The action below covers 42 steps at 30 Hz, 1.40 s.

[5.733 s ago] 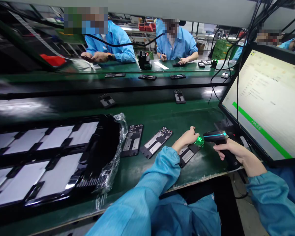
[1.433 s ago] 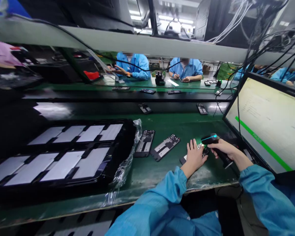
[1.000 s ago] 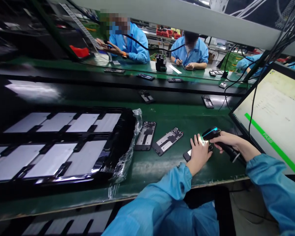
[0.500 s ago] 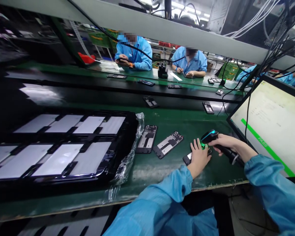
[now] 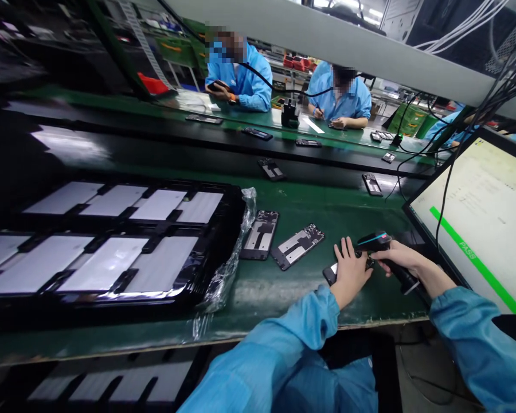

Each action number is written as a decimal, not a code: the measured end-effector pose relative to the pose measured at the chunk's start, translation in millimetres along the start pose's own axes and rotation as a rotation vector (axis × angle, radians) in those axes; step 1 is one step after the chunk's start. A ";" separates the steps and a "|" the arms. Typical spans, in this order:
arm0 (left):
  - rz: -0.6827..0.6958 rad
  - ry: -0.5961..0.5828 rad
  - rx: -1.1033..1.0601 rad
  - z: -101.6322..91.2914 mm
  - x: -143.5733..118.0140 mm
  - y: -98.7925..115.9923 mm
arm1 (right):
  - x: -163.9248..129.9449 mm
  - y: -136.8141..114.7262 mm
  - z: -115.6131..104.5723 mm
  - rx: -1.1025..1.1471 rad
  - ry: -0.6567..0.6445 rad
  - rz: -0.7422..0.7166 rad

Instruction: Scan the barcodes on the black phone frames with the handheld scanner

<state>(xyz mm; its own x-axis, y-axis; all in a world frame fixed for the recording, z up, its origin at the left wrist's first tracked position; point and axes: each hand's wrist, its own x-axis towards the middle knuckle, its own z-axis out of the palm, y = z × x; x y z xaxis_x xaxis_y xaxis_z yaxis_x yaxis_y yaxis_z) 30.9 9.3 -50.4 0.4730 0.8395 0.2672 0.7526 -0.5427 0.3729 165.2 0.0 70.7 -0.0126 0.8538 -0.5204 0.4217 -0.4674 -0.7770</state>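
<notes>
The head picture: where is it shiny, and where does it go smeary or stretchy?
Head view: white glare on the dark belt, glints along the plastic wrap; small text on the monitor too blurry to read, though PASS shows; the black tray seemingly stretched toward the left edge.

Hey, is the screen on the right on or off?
On: the monitor shows a bright, pale page crossed by a green bar reading PASS.

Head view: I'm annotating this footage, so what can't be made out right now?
In the head view:
Phone frame: mostly covered by the left hand.
Scanner: grip partly hidden by the right hand.
Monitor: small text too blurred; right side cut off by the picture's edge.
Tray: left end cut off likewise.
</notes>
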 end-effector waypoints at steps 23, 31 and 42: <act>0.545 -0.645 -0.306 -33.0 65.8 -86.2 | 302.3 -53.9 -188.9 -0.612 0.986 0.166; 0.530 -0.583 -0.286 -39.7 59.4 -76.9 | 279.7 -57.6 -169.5 -0.763 0.955 0.137; 0.429 -0.183 -0.139 -26.7 45.2 -48.3 | 94.4 18.1 -5.5 -0.732 0.767 0.001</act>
<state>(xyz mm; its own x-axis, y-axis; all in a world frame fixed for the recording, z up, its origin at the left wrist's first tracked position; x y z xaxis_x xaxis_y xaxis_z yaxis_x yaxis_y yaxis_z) 3.7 72.8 -32.6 0.8096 0.5229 0.2667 0.4093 -0.8286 0.3820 176.7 73.5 9.4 0.4561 0.8890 0.0404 0.8680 -0.4344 -0.2406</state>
